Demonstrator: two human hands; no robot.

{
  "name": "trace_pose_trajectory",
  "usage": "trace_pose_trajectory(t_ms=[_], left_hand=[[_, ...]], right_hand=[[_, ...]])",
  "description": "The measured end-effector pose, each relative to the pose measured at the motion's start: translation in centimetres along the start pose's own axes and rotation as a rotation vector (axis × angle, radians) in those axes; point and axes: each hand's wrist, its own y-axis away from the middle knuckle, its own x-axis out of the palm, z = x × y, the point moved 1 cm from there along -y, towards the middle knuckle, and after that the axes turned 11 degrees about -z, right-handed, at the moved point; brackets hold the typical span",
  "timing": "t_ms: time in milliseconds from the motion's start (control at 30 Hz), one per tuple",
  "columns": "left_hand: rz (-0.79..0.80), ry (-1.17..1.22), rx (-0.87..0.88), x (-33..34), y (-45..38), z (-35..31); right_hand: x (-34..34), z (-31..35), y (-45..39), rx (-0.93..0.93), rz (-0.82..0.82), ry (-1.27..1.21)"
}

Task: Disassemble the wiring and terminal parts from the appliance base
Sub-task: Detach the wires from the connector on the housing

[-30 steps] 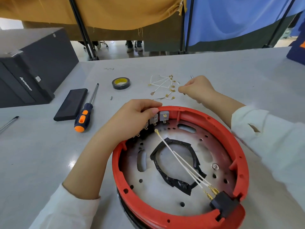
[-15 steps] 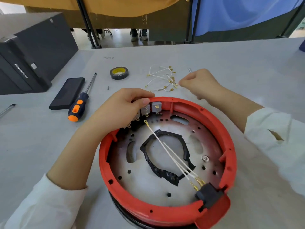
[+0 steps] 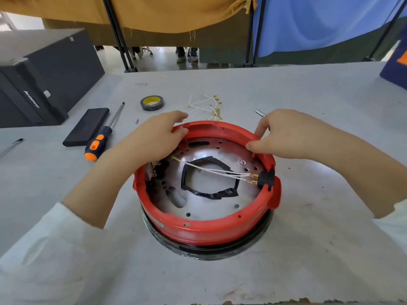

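Observation:
The round red appliance base (image 3: 204, 227) lies bottom-up on the grey table (image 3: 308, 249), its metal plate showing. White wires (image 3: 215, 171) with brass terminals run across the plate to a black connector block (image 3: 267, 178) on the right rim. More brass terminals (image 3: 154, 169) sit at the inner left wall. My left hand (image 3: 160, 134) grips the far-left rim, fingers curled over it. My right hand (image 3: 279, 134) grips the far-right rim, thumb outside and fingers inside. A heap of removed white wires (image 3: 207, 106) lies beyond the base.
An orange-and-black screwdriver (image 3: 101, 137), a flat black block (image 3: 87, 126) and a roll of black tape (image 3: 152, 103) lie to the left. A black computer case (image 3: 44, 75) stands at the far left. A small metal bit (image 3: 258, 112) lies behind my right hand.
The base has turned, so the black connector block went from the near edge to the right side. My right hand came down from the wire heap onto the rim.

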Motion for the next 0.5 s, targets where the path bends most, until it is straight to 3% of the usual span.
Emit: trace_pose_trajectory(t_ms=[267,400,500], left_hand=[[0.022,-0.123,0.022,-0.9,0.6,0.6],[0.082,0.121,0.136,0.4,1.0,-0.4],[0.012,0.177,0.140,1.4,1.2,-0.4]], right_hand=[[0.4,1.1,-0.1,-0.205,0.002,-0.092],[-0.2,1.1,1.2,-0.146,0.011,-0.055],[-1.2,0.4,2.6,-0.073,0.041,0.043]])
